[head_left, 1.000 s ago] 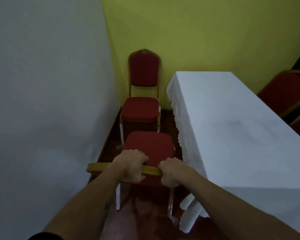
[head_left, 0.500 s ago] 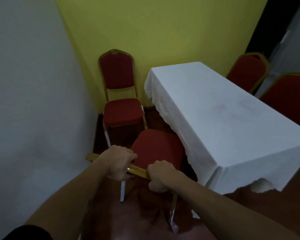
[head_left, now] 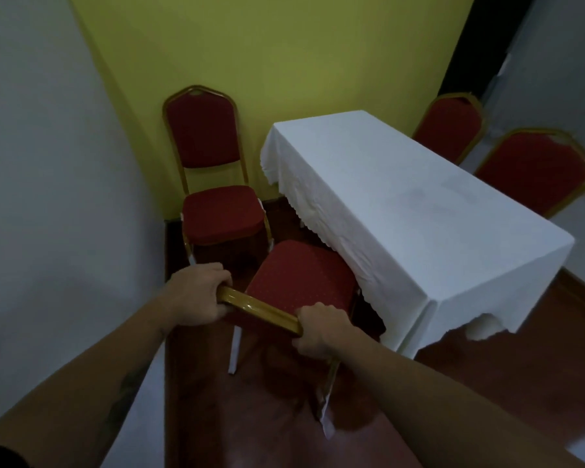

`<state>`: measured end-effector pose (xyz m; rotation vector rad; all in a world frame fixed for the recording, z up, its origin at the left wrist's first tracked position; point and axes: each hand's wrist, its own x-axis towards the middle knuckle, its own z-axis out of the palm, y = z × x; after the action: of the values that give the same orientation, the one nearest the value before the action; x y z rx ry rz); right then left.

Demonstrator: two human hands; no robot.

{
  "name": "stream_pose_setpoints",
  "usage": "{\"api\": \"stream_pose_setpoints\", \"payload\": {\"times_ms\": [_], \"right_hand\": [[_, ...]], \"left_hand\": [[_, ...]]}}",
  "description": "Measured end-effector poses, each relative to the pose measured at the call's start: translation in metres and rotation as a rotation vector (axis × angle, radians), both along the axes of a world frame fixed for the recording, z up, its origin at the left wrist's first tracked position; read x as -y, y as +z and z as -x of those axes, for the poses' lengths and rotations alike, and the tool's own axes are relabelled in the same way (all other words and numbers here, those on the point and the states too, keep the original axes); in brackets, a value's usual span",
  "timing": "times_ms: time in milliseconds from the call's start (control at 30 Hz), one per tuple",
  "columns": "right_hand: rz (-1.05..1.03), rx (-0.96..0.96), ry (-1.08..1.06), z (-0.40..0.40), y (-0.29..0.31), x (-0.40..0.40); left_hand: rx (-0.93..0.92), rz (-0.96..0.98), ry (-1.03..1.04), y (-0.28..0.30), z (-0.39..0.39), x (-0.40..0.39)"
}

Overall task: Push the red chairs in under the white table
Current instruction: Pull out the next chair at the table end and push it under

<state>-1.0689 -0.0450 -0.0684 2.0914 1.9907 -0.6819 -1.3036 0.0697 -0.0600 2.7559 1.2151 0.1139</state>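
The near red chair [head_left: 301, 275] stands right below me, its seat turned towards the white table [head_left: 412, 211] and its front right corner touching the hanging cloth. My left hand [head_left: 198, 295] and my right hand [head_left: 321, 329] both grip the gold top rail of its backrest. A second red chair [head_left: 217, 211] stands in the corner beyond it, facing me, apart from the table. Two more red chairs [head_left: 453, 126] [head_left: 537, 170] stand on the table's far side, only their backs showing.
A grey wall [head_left: 65, 197] runs close along the left and a yellow wall [head_left: 284, 62] closes the far end, leaving a narrow strip of dark wooden floor [head_left: 217, 400]. The white cloth hangs low over the table's sides and hides its legs.
The near chair has swung clockwise, so its seat now points at the table and reaches the cloth. My view has turned right, bringing the far-side chairs into sight. Both hands have kept their hold.
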Motion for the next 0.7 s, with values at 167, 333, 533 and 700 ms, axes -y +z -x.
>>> {"api": "stream_pose_setpoints", "payload": {"times_ms": [167,333,533,700], "right_hand": [[0.005,0.003,-0.033,0.001,-0.008,-0.003],[0.016,-0.002,-0.052,0.006,-0.009,-0.003],[0.012,0.006,-0.086,0.008,-0.009,0.005],[0.021,0.004,-0.05,0.015,-0.002,0.009]], "left_hand": [[0.352,0.012,0.277,0.008,0.033,0.012],[0.912,0.544,1.178,-0.001,-0.021,0.039],[1.305,0.822,1.301,-0.008,-0.092,0.068],[1.237,0.742,1.263,-0.017,-0.081,0.066]]}}
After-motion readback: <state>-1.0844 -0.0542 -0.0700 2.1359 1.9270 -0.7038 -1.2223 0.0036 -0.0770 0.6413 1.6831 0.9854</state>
